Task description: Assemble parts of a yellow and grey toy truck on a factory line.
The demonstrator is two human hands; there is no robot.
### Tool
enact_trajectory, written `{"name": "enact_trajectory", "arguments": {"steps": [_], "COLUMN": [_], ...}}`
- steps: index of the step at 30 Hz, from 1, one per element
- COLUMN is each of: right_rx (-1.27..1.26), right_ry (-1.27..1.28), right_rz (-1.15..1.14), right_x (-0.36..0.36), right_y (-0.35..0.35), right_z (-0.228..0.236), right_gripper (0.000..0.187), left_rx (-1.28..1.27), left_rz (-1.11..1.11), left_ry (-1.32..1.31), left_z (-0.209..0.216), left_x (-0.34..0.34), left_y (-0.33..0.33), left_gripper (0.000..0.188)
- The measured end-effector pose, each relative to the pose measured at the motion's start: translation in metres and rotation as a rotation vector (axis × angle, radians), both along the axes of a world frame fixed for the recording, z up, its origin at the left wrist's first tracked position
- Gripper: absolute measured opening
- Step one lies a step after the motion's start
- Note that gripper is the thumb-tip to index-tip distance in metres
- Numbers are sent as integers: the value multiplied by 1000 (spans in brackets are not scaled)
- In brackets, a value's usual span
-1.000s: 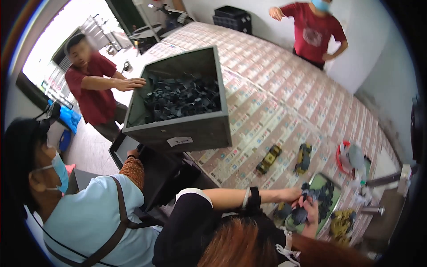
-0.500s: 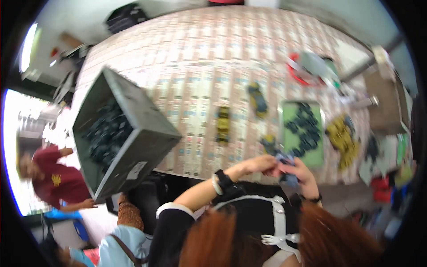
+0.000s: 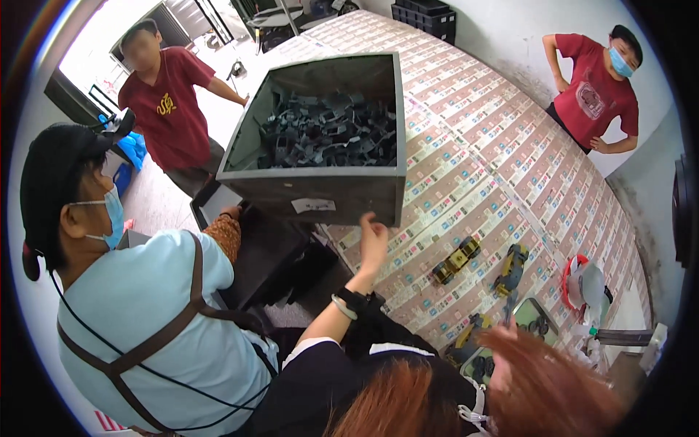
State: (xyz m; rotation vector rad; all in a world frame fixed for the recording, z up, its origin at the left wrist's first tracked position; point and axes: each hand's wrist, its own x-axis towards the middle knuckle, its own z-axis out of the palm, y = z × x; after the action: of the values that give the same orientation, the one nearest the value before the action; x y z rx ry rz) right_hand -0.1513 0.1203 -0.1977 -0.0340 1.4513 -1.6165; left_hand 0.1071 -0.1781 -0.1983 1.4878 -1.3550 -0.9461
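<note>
My left hand (image 3: 374, 244) is raised at the lower right of a large grey bin (image 3: 349, 191), fingertips at its front wall, fingers loosely apart and holding nothing. Many dark grey plastic parts (image 3: 328, 135) fill the bin. My right hand (image 3: 501, 370), largely behind hair, has a small blue-grey plastic part (image 3: 510, 307) sticking up from its fingers. Close to it are a green tray (image 3: 547, 336) with black pieces, and a yellow-and-grey toy vehicle (image 3: 466, 339). Farther off stand a yellow toy truck (image 3: 456, 261) and a grey-and-yellow toy vehicle (image 3: 511, 269).
A person in light blue (image 3: 153, 313) sits close at my left, one hand by a black crate (image 3: 273, 266). Two people in dark red shirts stand beyond, left (image 3: 171, 105) and far right (image 3: 593, 95). A red-rimmed container (image 3: 582, 280) sits on the patterned table (image 3: 466, 175).
My view has swung left. My left hand has left the blue-grey part and moved left to the bin; my right hand keeps the part.
</note>
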Motion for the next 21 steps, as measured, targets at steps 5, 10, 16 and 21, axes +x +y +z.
{"name": "enact_trajectory", "arguments": {"steps": [5,10,16,21], "right_rx": [23,394,676,794], "right_ry": [161,781,1214,1336], "right_rz": [52,102,-147,11], "right_x": [-2,1,-36,-58], "right_y": [-48,-37,-34,-53], "right_z": [35,-30,-11,-10], "right_gripper": [61,55,53,50], "left_rx": [36,319,413,408], "left_rz": [141,-732,-1281,-1379], "left_ry": [20,-89,-161,-308], "left_z": [-27,-15,-6,-16], "left_x": [10,-35,-114,-112], "left_y": [-37,23,87,92], "left_gripper": [48,27,29,29]}}
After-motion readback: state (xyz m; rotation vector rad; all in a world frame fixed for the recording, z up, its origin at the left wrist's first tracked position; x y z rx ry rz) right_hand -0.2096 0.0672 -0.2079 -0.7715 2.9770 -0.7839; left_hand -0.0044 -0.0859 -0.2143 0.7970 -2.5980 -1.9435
